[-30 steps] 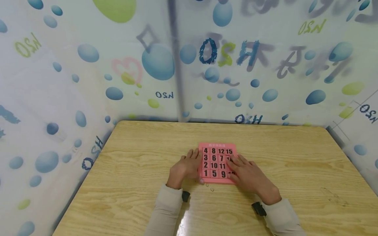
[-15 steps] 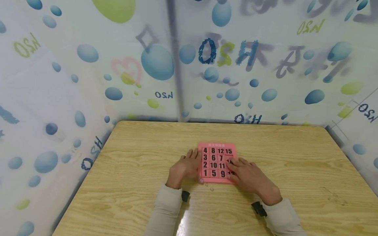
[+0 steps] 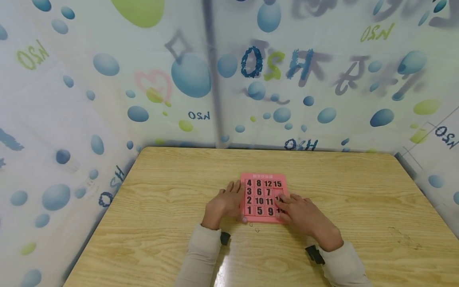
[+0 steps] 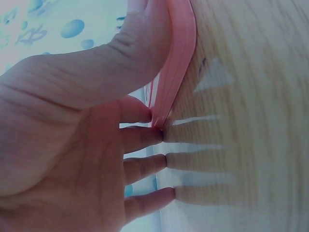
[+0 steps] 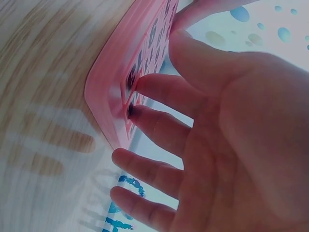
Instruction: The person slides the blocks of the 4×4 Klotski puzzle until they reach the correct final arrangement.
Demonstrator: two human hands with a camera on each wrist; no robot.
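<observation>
A pink number slide puzzle (image 3: pixel 263 219) lies flat on the table, its tiles showing black numbers. The slot right of tile 7 (image 3: pixel 268 192) holds no tile. Along the puzzle's left side rests my left hand (image 3: pixel 226 202), thumb at the near left corner. In the left wrist view its fingers (image 4: pixel 145 169) are nearly straight, with tips at the frame's side and on the table. From the right, my right hand (image 3: pixel 305 213) reaches over the edge. Its extended fingers (image 5: pixel 164 92) touch the right column, partly covering tile 14 (image 3: pixel 279 199) and the tile below it.
The wooden table (image 3: pixel 172 175) stands against a wall curtain (image 3: pixel 229 99) printed with blue and green drops. A black strap (image 3: pixel 314 254) sits at the right wrist and another black strap (image 3: pixel 225 238) at the left.
Tile 14 has slid toward me down the right column, and the slot beside tile 7 has opened up. My right fingertips moved slightly with it. The left hand has stayed put.
</observation>
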